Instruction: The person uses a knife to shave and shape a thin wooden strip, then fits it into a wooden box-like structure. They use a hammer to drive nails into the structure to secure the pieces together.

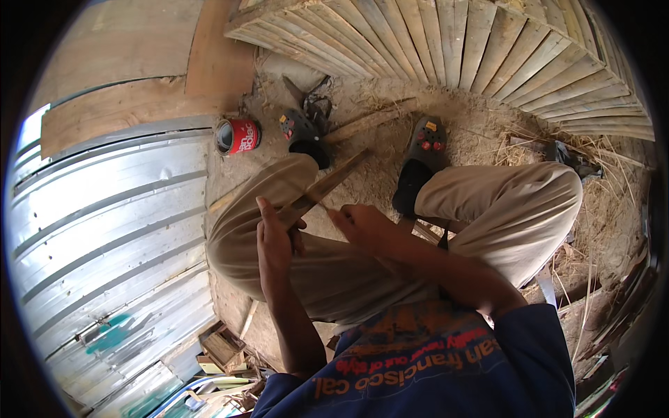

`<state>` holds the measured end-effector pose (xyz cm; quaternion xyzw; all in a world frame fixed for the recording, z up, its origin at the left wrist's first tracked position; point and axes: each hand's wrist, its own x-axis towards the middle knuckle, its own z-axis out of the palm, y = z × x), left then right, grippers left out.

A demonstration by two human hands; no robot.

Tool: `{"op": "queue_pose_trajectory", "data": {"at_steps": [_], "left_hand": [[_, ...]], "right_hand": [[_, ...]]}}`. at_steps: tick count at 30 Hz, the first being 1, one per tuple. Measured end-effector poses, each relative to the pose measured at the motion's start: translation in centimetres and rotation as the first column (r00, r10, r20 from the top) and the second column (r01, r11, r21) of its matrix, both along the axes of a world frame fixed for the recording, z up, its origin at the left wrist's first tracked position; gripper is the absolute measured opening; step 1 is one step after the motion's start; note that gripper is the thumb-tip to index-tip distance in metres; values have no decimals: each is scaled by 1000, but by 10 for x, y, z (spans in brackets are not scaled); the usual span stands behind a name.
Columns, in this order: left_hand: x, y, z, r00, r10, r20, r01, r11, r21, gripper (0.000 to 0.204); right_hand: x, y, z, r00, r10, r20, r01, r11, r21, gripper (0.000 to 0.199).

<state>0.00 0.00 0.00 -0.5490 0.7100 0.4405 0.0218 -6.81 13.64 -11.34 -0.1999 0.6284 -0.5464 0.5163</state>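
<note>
- The long, thin, pale-brown wooden strip (322, 188) lies across the person's lap at picture centre, slanting from the left hand up toward one o'clock, its far tip above the knee of the beige trousers (279, 230).
- The left hand (274, 240) is wrapped around the strip's near end, fingers closed on it and thumb on top.
- The right hand (362, 224) sits at three o'clock from the left, its fingertips pinched on or just beside the strip's near part; whether it holds a small tool or splinter as well cannot be told.
- The strip looks light, stiff along its length yet springy, and thin enough to split or snap if bent hard; its edges are probably splintery. It is best held near the thick near end, with the second hand supporting it close by rather than at the tip.
- At eleven o'clock a red cylindrical tin can (237, 135) lies on its side on the sandy ground (390, 139).
- Dark rubber clogs (426, 157) are on the feet at twelve o'clock.
- A corrugated metal sheet (104, 230) lies at nine o'clock; weathered wooden slats (474, 49) at one o'clock.
</note>
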Motion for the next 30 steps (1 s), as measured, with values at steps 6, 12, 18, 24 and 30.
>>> {"op": "queue_pose_trajectory", "data": {"at_steps": [6, 12, 18, 24, 30], "left_hand": [[-6, 4, -2, 980, 191, -61, -192, 981, -13, 85], [-15, -1, 1, 971, 208, -118, -218, 973, -79, 83], [-4, -7, -3, 982, 175, -71, -178, 983, -43, 77], [-9, -16, -7, 958, 270, -100, -276, 960, -54, 76], [5, -36, -13, 993, 111, -37, -117, 965, -236, 76]], "right_hand": [[9, -4, 8, 997, 3, -75, -8, 998, -63, 59], [-21, -10, -13, 988, 64, 138, -96, 967, 238, 61], [5, -1, -13, 999, 23, 27, -25, 994, 106, 64], [-6, 3, -24, 996, 64, -69, -57, 993, 98, 63], [-30, 12, -64, 990, 137, 20, -138, 962, 237, 63]]}}
